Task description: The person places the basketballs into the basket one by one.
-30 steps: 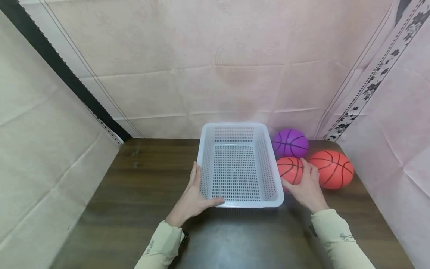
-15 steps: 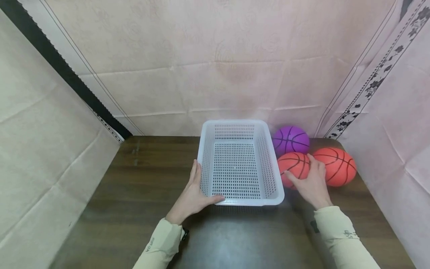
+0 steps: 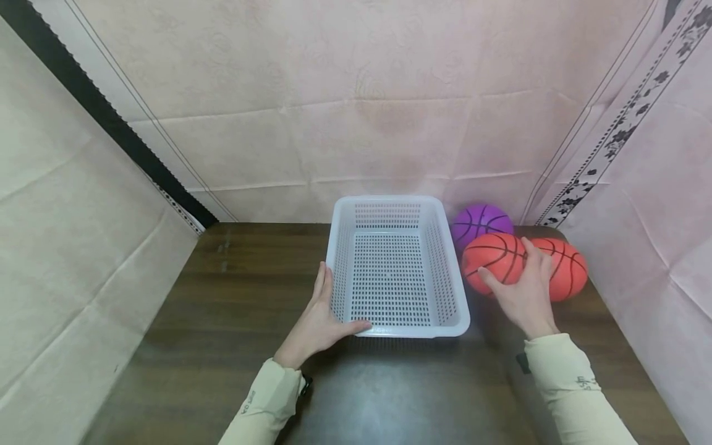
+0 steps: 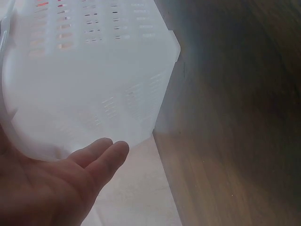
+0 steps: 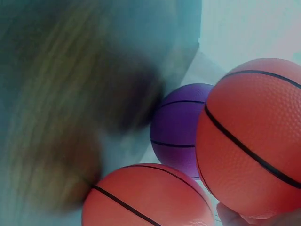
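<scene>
A white perforated plastic basket [image 3: 397, 327] stands on the table. My left hand [image 3: 319, 330] holds its near left corner, thumb over the front rim and fingers along the outer side. In the left wrist view, two fingertips [image 4: 115, 153] lie against the basket wall [image 4: 89, 84]. To the right of the basket, my right hand [image 3: 525, 290] grips an orange-red toy basketball [image 3: 489, 259], raised off the table. The ball is large in the right wrist view [image 5: 254, 141], with part of a finger [image 5: 230, 216] below it. A second orange-red basketball [image 3: 570, 272] sits partly behind that hand.
A purple basketball [image 3: 479, 222] sits behind the held ball, near the back wall. The dark wooden table [image 3: 245, 327] reaches to cloth-covered walls [image 3: 356, 142] at the back and both sides.
My right hand has closed further round the orange-red ball and lifted it, moving it slightly right and up in the head view. My left hand stays at the basket corner.
</scene>
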{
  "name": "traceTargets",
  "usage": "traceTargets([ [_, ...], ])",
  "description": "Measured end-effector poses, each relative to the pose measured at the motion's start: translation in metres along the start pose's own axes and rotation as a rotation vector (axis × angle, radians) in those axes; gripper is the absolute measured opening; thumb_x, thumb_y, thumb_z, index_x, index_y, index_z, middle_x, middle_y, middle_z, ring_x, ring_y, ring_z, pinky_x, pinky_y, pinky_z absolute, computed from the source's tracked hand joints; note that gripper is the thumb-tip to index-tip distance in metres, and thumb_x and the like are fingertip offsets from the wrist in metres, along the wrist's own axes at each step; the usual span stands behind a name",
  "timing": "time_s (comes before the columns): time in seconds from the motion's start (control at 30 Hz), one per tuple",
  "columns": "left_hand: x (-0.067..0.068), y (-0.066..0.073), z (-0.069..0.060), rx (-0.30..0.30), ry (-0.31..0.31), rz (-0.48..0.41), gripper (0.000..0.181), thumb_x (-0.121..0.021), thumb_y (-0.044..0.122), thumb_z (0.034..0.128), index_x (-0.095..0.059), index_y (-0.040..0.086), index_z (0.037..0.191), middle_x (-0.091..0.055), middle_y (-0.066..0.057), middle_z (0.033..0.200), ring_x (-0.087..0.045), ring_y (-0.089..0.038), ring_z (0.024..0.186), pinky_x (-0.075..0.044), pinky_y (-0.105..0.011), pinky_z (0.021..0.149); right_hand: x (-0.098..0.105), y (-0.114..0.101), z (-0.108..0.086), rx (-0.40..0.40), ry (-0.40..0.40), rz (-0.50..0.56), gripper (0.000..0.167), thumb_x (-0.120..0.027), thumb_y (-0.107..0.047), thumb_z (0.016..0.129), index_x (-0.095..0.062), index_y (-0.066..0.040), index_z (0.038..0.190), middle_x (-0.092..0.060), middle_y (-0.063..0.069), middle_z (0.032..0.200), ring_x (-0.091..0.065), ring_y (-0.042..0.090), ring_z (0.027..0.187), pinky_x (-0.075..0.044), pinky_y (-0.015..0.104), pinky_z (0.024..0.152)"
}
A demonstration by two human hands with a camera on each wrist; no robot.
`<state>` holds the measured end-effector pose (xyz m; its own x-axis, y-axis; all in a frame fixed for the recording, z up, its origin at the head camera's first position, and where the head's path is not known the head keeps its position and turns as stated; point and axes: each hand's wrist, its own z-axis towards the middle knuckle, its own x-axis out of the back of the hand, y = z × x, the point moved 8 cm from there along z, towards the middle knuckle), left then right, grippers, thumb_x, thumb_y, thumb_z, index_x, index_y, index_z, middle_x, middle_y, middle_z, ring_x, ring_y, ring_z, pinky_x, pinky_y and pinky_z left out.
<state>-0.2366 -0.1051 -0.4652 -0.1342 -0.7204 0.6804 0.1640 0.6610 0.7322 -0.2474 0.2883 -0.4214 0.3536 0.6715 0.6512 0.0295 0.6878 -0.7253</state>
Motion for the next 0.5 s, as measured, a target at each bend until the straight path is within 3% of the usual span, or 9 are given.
traceTargets([
  [0.27, 0.000, -0.001, 0.000, 0.015, -0.001, -0.001, 0.139, -0.075, 0.077, 0.0571, 0.001, 0.017, 0.157, 0.019, 0.014, 0.158, -0.022, -0.024, 0.143, -0.036, -0.048, 0.106, 0.016, -0.013, -0.001, 0.005, 0.106, 0.064, 0.101, -0.077, -0.050, 0.077, -0.017, -0.028, 0.154, -0.021, 0.013, 0.147, -0.028, 0.036, 0.132, -0.037, 0.070, 0.093],
  [0.5, -0.001, -0.001, 0.000, 0.019, -0.003, -0.005, 0.139, -0.076, 0.075, 0.0577, 0.001, 0.016, 0.157, 0.019, 0.014, 0.158, -0.022, -0.025, 0.143, -0.036, -0.048, 0.107, 0.023, -0.039, -0.008, 0.098, 0.136, 0.083, 0.098, -0.081, -0.043, 0.076, -0.023, -0.028, 0.153, -0.027, 0.012, 0.144, -0.031, 0.032, 0.128, -0.041, 0.067, 0.089],
])
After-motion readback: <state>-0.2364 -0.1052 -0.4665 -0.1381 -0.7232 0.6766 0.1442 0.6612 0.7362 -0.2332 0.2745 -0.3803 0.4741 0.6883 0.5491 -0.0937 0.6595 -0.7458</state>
